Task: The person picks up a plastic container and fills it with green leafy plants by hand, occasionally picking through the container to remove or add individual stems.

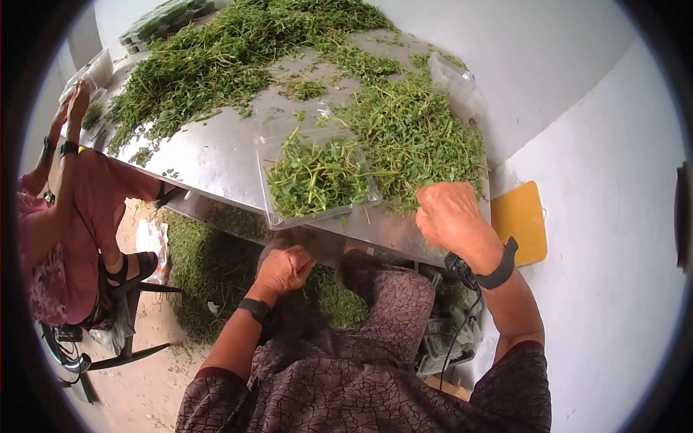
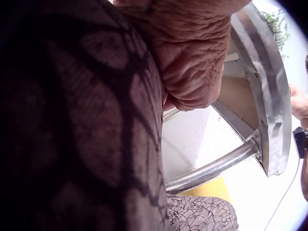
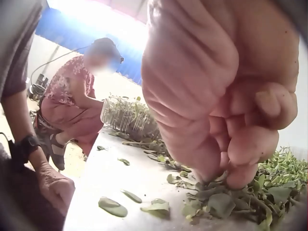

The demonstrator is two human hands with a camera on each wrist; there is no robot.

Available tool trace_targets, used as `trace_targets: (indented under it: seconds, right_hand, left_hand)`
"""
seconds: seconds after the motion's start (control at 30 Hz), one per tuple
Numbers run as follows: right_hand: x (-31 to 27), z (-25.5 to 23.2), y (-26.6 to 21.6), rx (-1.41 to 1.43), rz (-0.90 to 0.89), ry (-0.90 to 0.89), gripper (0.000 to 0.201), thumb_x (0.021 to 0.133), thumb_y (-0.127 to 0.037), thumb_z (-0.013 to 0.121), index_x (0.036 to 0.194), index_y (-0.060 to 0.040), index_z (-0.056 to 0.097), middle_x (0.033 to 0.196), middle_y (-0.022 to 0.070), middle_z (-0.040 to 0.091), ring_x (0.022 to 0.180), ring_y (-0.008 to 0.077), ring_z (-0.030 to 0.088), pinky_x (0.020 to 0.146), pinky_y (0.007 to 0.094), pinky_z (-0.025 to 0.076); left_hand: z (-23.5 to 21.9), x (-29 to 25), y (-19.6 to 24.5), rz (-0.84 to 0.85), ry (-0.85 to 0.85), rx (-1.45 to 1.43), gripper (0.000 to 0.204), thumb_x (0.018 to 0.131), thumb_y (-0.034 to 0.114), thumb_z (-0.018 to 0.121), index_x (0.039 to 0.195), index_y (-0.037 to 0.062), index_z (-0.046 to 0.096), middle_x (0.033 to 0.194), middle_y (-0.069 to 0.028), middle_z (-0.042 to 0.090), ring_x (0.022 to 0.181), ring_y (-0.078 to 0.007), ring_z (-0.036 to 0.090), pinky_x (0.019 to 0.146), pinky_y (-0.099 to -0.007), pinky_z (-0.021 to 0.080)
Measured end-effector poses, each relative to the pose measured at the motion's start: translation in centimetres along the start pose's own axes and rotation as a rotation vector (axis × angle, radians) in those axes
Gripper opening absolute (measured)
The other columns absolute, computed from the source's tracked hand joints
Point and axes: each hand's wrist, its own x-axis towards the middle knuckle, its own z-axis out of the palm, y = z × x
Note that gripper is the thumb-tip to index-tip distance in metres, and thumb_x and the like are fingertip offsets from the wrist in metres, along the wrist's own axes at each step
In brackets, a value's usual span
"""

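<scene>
My right hand (image 1: 449,216) is at the near edge of a heap of leafy green stems (image 1: 419,130), its fingers curled. In the right wrist view the curled fingers (image 3: 252,144) come right down to the loose leaves (image 3: 221,204), and nothing shows in the palm. To its left, a clear plastic box (image 1: 271,209) filled with the same greens (image 1: 314,177) stands at the table's front edge. My left hand (image 1: 284,269) rests on my patterned trouser leg (image 2: 96,120) below the table edge, loosely curled and holding nothing.
The metal table (image 1: 209,159) carries more greens (image 1: 238,50) and stacked plastic boxes (image 1: 162,25) at the back. Another person (image 1: 61,216) sits at the left. A yellow board (image 1: 521,224) leans by the right wall. More greens (image 1: 198,267) lie under the table.
</scene>
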Motion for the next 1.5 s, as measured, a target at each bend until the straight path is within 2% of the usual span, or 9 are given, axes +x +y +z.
trace_targets:
  seconds: [0.13,0.3,0.5,0.8,1.0,1.17,1.27,1.37,1.5]
  right_hand:
    - [0.7,-0.5,1.1,-0.02,-0.028,0.297,0.015,0.064,-0.006,0.061,0.055,0.0,0.049,0.055,0.0185,0.051,0.053,0.0373,0.056,0.051,0.0464,0.045]
    - [0.8,-1.9,2.4,0.005,0.068,0.304,0.01,0.067,-0.005,0.058,0.061,-0.0001,0.052,0.059,0.0194,0.054,0.054,0.0368,0.057,0.052,0.0454,0.046]
    - [0.4,-0.9,1.4,0.028,0.145,0.017,0.015,0.072,-0.015,0.064,0.074,-0.0002,0.06,0.064,0.0189,0.06,0.065,0.0369,0.062,0.059,0.0441,0.048]
    - [0.4,0.1,1.9,-0.09,-0.022,0.145,0.014,0.071,-0.014,0.064,0.073,-0.0018,0.057,0.065,0.0168,0.057,0.061,0.0357,0.059,0.055,0.0468,0.045]
    - [1.0,-2.3,3.8,0.018,0.164,0.385,0.008,0.071,-0.007,0.059,0.066,-0.0014,0.055,0.062,0.0168,0.059,0.057,0.0356,0.06,0.054,0.0441,0.048]
    - [1.4,-1.2,4.1,0.065,0.34,0.07,0.015,0.076,-0.013,0.06,0.081,-0.0004,0.066,0.071,0.0201,0.064,0.068,0.0358,0.064,0.064,0.0432,0.05]
    - [1.6,-0.9,3.2,0.079,0.349,0.083,0.017,0.075,-0.015,0.062,0.083,0.0002,0.066,0.072,0.0217,0.064,0.07,0.0365,0.065,0.066,0.0444,0.05]
    - [1.8,0.6,3.7,0.022,0.22,0.241,0.015,0.069,-0.01,0.06,0.061,-0.0008,0.051,0.061,0.0209,0.056,0.059,0.04,0.058,0.055,0.049,0.046]
    - [2.3,1.3,4.7,0.036,0.177,0.224,0.016,0.069,-0.01,0.059,0.06,-0.0009,0.051,0.061,0.0211,0.055,0.059,0.0399,0.057,0.055,0.0494,0.046]
  left_hand:
    - [0.1,-0.3,-0.4,0.038,0.03,-0.022,0.019,0.084,0.022,0.063,0.073,0.0071,0.061,0.079,-0.0104,0.063,0.068,-0.0344,0.062,0.06,-0.0427,0.052]
    - [-0.1,-0.1,-0.1,0.028,0.014,-0.019,0.018,0.084,0.021,0.063,0.074,0.0071,0.061,0.08,-0.0105,0.063,0.068,-0.0344,0.062,0.061,-0.0428,0.052]
    - [0.1,-0.1,-0.1,0.003,0.024,0.002,0.018,0.08,0.019,0.067,0.07,0.0054,0.063,0.075,-0.0089,0.063,0.07,-0.0309,0.062,0.062,-0.0405,0.052]
    - [-0.1,0.0,0.1,0.005,0.029,0.004,0.018,0.08,0.019,0.067,0.069,0.0057,0.063,0.075,-0.0085,0.063,0.07,-0.0305,0.063,0.062,-0.0404,0.052]
    - [0.0,-0.1,0.1,0.001,0.035,-0.002,0.018,0.08,0.019,0.066,0.069,0.0057,0.063,0.075,-0.0089,0.063,0.07,-0.0303,0.063,0.062,-0.0402,0.052]
    - [0.4,0.0,-0.5,0.008,0.029,-0.012,0.017,0.08,0.018,0.066,0.07,0.0055,0.063,0.075,-0.0088,0.063,0.07,-0.0302,0.063,0.062,-0.0399,0.052]
    - [0.2,-0.1,-0.1,-0.002,0.026,-0.007,0.017,0.08,0.018,0.066,0.07,0.0051,0.063,0.075,-0.0085,0.063,0.07,-0.0304,0.062,0.062,-0.0397,0.052]
    - [0.1,-0.1,-0.1,-0.013,0.019,-0.009,0.017,0.08,0.018,0.067,0.07,0.005,0.063,0.075,-0.0083,0.063,0.07,-0.0306,0.062,0.062,-0.0398,0.052]
    - [0.0,0.0,0.2,-0.009,0.028,-0.016,0.016,0.08,0.019,0.066,0.071,0.0054,0.064,0.077,-0.0084,0.064,0.072,-0.0309,0.063,0.063,-0.0411,0.052]
